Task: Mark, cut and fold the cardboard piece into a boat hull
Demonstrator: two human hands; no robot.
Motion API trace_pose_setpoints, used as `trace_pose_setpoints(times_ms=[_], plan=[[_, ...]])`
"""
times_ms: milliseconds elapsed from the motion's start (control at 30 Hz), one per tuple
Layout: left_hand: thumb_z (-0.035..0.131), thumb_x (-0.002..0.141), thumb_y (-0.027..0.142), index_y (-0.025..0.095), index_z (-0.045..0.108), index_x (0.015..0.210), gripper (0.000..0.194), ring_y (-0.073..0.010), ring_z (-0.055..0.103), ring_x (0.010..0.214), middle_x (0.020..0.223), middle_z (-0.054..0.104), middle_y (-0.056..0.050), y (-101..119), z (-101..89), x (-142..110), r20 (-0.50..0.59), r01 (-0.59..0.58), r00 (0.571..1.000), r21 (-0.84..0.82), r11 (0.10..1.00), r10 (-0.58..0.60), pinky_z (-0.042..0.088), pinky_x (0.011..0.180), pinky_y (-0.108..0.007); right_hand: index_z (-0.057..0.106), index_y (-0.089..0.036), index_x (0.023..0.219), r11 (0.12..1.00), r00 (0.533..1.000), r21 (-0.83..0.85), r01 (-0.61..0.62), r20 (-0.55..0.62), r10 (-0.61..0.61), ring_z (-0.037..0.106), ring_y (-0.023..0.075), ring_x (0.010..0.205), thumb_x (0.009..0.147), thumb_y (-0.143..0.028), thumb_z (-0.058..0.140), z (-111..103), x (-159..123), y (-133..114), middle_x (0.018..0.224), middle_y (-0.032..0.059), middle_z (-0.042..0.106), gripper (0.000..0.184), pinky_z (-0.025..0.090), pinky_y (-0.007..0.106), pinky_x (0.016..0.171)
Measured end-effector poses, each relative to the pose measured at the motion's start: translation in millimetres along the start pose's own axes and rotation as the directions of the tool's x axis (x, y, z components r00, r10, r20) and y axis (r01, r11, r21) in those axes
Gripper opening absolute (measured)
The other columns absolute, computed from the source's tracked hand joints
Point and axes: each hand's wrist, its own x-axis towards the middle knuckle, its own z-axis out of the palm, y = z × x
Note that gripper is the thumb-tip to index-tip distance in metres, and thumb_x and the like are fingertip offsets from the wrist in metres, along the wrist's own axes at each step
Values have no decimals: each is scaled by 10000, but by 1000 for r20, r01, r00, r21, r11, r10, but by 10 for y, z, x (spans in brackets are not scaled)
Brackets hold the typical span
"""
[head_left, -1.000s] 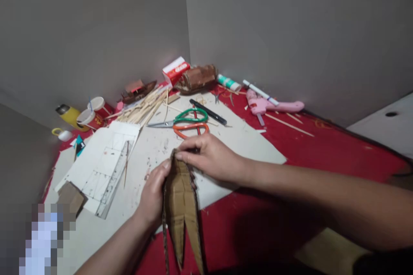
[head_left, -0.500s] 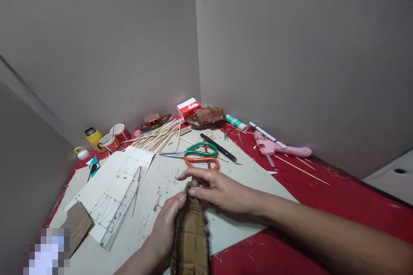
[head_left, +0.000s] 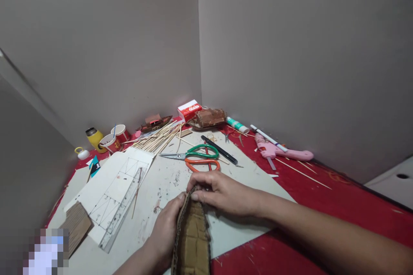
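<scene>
A boat-shaped cardboard hull [head_left: 193, 238], creased inside and with ragged corrugated edges, points away from me at the bottom of the view. My left hand [head_left: 166, 223] is closed along its left wall, thumb near the tip. At the pointed end, my right hand [head_left: 216, 191] pinches the cardboard between thumb and curled fingers. Just beyond the right hand lie scissors [head_left: 193, 154] with one green and one orange handle. A black craft knife [head_left: 221, 150] rests beside them. The hull's near end runs out of the picture.
Left lies a drawn plan [head_left: 121, 180] under a clear ruler [head_left: 124, 206], near a corrugated cardboard piece [head_left: 79, 225]. Thin wooden sticks [head_left: 158, 137], paper cups [head_left: 109, 142], a yellow bottle [head_left: 94, 139] and two model boats [head_left: 209, 118] stand farther back. A pink glue gun [head_left: 274, 150] lies right.
My right hand's fingers have curled down from outstretched onto the hull's tip. The hull has tilted slightly, its tip shifting a little right. The left hand keeps its hold.
</scene>
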Motion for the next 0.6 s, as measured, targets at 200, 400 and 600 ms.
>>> trace_pose_setpoints(times_ms=[200, 400, 600], plan=[[570, 829, 601, 162, 739, 934, 482, -311, 672, 888, 766, 734, -83, 39, 13, 4, 90, 54, 995, -16, 998, -52, 504, 849, -451, 612, -159, 892, 995, 998, 85, -51, 27, 49, 490, 100, 554, 855, -202, 564, 14, 5, 46, 684, -33, 534, 75, 406, 210, 502], [677, 807, 436, 165, 734, 953, 313, -284, 667, 970, 864, 758, -68, 81, 52, -10, 22, 48, 999, -127, 991, -46, 498, 891, -390, 620, -152, 918, 993, 998, 99, -63, 10, 62, 448, 79, 509, 863, -170, 575, 38, 46, 86, 642, -63, 479, 74, 393, 193, 471], [689, 798, 433, 112, 719, 918, 344, -250, 694, 691, 740, 737, -80, 77, 9, 45, 85, 209, 977, -241, 948, -194, 531, 677, -334, 656, -188, 1104, 996, 995, -81, -44, -98, 36, 546, 119, 634, 880, -265, 652, -35, 40, -39, 704, -41, 578, 237, 457, 218, 577]])
